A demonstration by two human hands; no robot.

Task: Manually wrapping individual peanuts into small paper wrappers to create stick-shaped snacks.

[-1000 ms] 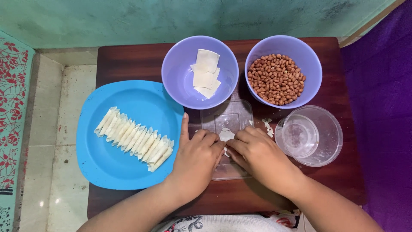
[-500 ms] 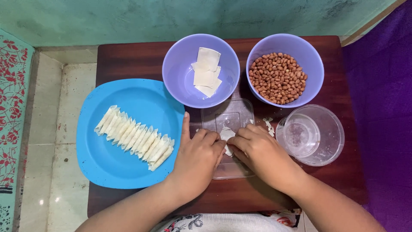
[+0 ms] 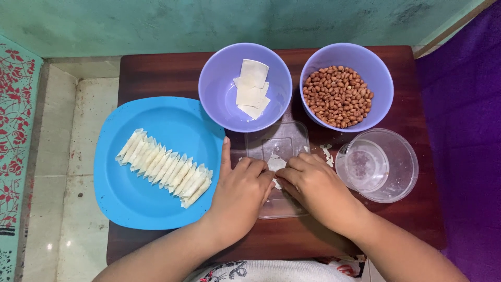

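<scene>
Blue plate: the round blue plastic plate (image 3: 156,209) is sitting at the left of the dark brown wooden table (image 3: 156,73), carrying a slanting row of pale folded pastry rolls (image 3: 164,168).
My left hand: my left hand (image 3: 241,196) is resting palm down, fingers curled together and pinching the left edge of the small white pastry wrapper (image 3: 275,164), thumb stretched out toward the plate.
Wrapper: it is lying between my two hands on the clear flat plastic lid (image 3: 279,141), pale, thin and partly hidden by my fingertips.
Left bowl: the lilac plastic bowl (image 3: 219,94) is holding a stack of square white wrappers (image 3: 251,89).
My right hand: my right hand (image 3: 318,188) is pinching the wrapper's right edge, fingers pressed close.
Right bowl: the second lilac bowl (image 3: 376,68) is holding brown peanuts (image 3: 338,96).
Tub: a clear round plastic tub (image 3: 402,167) is standing just right of my hand.
</scene>
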